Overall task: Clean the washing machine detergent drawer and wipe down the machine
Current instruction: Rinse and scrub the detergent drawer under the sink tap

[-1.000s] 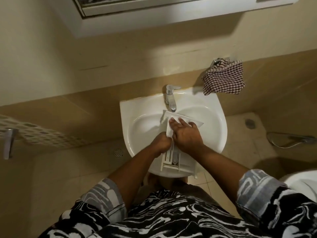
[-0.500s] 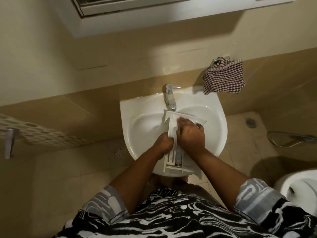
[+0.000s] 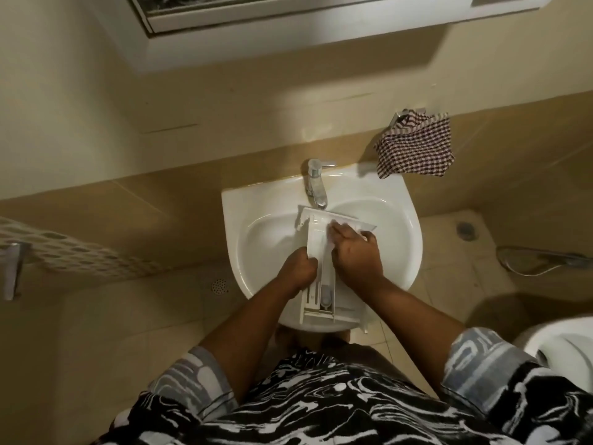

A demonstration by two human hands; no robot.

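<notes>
The white plastic detergent drawer [image 3: 316,239] lies lengthwise over the white sink [image 3: 398,213]. Its front panel sits under the tap [image 3: 316,181] and its rear end overhangs the near rim. My left hand [image 3: 298,268] is closed around the drawer's left side wall at mid-length. My right hand [image 3: 356,252] lies over the drawer's right half, with its fingertips up against the front panel and its thumb along the middle divider. The right compartment is hidden under that hand. No water is seen running.
A red-checked cloth [image 3: 417,146] hangs on a wall hook right of the tap. A toilet [image 3: 561,345] stands at the lower right, with a spray hose [image 3: 539,260] on the wall above it. A towel on a rail [image 3: 64,252] is at the left, and a mirror cabinet [image 3: 288,14] overhead.
My right hand has slid back and forth over the drawer near its front panel. My left hand keeps its grip. The view has shifted slightly, showing more of the toilet.
</notes>
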